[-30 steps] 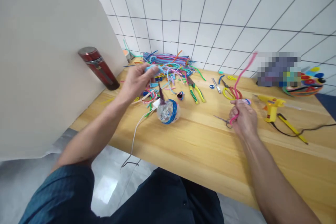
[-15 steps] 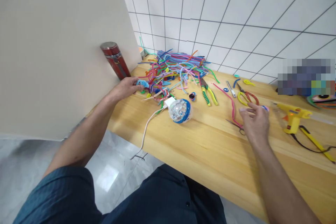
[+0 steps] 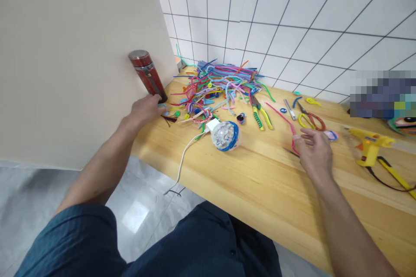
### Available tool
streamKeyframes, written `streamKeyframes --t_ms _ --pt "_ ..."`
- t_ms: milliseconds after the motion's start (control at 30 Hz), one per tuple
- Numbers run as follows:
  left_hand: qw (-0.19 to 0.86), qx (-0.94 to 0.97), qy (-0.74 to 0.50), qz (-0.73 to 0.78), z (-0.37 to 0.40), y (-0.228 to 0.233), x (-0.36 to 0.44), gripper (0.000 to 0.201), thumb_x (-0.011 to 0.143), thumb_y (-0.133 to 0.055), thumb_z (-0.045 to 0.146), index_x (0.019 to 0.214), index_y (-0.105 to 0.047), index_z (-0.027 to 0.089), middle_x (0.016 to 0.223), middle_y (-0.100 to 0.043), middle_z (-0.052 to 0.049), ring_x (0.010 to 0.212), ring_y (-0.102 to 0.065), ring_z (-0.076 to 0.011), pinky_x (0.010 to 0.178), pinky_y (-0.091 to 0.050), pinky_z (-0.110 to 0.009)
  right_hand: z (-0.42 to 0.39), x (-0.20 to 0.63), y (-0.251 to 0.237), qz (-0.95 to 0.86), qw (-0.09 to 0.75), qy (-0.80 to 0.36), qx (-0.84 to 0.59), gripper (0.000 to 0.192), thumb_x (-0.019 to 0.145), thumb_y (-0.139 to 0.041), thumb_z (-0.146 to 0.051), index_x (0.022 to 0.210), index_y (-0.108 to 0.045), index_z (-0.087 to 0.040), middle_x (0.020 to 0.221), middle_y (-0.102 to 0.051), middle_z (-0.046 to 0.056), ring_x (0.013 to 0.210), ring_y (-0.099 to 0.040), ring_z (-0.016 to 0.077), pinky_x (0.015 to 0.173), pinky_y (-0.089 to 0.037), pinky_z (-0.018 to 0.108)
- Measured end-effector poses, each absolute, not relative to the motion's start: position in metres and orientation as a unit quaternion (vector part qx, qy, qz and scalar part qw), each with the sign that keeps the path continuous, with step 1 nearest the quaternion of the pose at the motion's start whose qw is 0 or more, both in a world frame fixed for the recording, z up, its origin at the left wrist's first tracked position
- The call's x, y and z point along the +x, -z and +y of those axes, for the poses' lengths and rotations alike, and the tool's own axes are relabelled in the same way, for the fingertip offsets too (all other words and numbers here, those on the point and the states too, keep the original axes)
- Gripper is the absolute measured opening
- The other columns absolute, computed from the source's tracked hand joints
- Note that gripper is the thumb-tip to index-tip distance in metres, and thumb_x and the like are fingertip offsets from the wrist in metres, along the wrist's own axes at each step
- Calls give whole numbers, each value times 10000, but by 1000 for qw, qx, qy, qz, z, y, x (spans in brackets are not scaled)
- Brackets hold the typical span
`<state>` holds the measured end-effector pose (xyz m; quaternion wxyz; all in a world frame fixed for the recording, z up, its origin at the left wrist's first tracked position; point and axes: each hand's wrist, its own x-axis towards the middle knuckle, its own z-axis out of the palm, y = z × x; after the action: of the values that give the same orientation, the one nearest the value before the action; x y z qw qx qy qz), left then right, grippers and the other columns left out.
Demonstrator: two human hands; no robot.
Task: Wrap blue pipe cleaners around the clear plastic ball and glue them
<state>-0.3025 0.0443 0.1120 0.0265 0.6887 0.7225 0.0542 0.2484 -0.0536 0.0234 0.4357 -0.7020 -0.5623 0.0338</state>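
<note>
My left hand [image 3: 147,110] is at the left end of the bench, beside the base of a red flask [image 3: 149,77]. Its fingers are closed on a light blue fuzzy piece [image 3: 163,107], mostly hidden by the hand. On the right, my right hand [image 3: 316,151] hovers low over the wood with fingers loosely bent and apart. By its thumb runs a pink pipe cleaner [image 3: 282,117]; whether they touch I cannot tell. Small dark scissors [image 3: 290,152] are partly covered by this hand. Between the hands lies a clear ball lamp [image 3: 225,135] with blue winding and a white plug.
A heap of coloured pipe cleaners [image 3: 224,73] lies against the tiled wall. Green-yellow pliers [image 3: 261,114], a craft knife [image 3: 290,109], red-yellow scissors [image 3: 310,119] and a yellow glue gun [image 3: 370,145] lie rightward. A white cable [image 3: 183,156] hangs over the front edge.
My left hand has moved left with the light blue piece, towards the flask's base. My right hand has shifted slightly against the bench, covering more of the small scissors. The view has turned slightly.
</note>
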Motion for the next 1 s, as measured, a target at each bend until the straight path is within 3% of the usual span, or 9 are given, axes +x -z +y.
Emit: streamKeyframes --t_ms 67,167,333,467,567,667,800,867,1000 --pt "22 710 -118 694 42 -104 -279 412 917 -612 492 1162 -743 188 1156 -771 -143 994 -709 -312 827 -502 -364 -55 246 -25 -571 436 -33 -695 371 828 -661 -487 1077 -718 -219 1119 -721 140 981 -729 283 892 -621 487" --pt "110 796 -169 571 38 -95 -237 351 985 -565 465 1091 -771 201 1043 -770 -75 881 -689 -221 813 -504 -322 -57 240 -25 -584 438 -36 -683 366 844 -666 -477 1094 -725 -216 1149 -730 156 998 -731 290 915 -622 491" --pt "93 879 -146 444 33 -78 -185 414 933 -682 451 1251 -737 191 1224 -695 -125 1094 -690 -265 922 -538 -350 -61 232 -20 -628 421 -40 -653 362 890 -680 -464 1154 -724 -220 1199 -732 167 1041 -718 307 978 -608 534" --pt "66 877 -121 461 33 -74 -178 401 906 -697 358 1257 -710 165 1183 -719 -139 1069 -694 -286 886 -533 -363 -69 220 -29 -664 426 -46 -613 368 935 -688 -465 1216 -708 -229 1174 -734 131 1043 -726 304 940 -618 542" --pt "144 863 -139 465 36 -81 -184 311 960 -616 365 1185 -715 175 1053 -751 -85 917 -686 -222 793 -498 -310 -79 194 -51 -713 417 -66 -560 402 982 -688 -477 1310 -675 -245 1251 -733 138 1128 -725 311 940 -631 519" --pt "194 850 -149 466 41 -85 -191 269 968 -573 365 1095 -737 193 963 -751 -38 794 -635 -172 712 -441 -273 -84 154 -72 -781 375 -63 -496 588 967 -729 -543 1468 -593 -267 1455 -665 168 1356 -645 363 1122 -562 596" --pt "181 855 -107 475 49 -78 -194 212 895 -629 336 977 -756 187 867 -732 -27 745 -602 -165 668 -389 -267 -77 100 -75 -836 305 -73 -450 912 826 -875 -583 1584 -484 -263 1703 -435 215 1584 -428 438 1260 -424 677" --pt "185 855 -105 474 52 -75 -195 220 915 -597 334 943 -761 191 882 -744 -30 771 -625 -170 689 -406 -268 -71 86 -68 -838 288 -90 -454 928 797 -910 -522 1565 -485 -221 1712 -406 251 1597 -408 455 1269 -409 684" --pt "221 857 -100 455 52 -74 -198 299 942 -610 446 996 -771 200 903 -757 -25 786 -651 -172 702 -433 -266 -68 90 -55 -788 336 -143 -496 779 827 -873 -473 1458 -492 -220 1628 -515 248 1539 -500 426 1220 -469 654"
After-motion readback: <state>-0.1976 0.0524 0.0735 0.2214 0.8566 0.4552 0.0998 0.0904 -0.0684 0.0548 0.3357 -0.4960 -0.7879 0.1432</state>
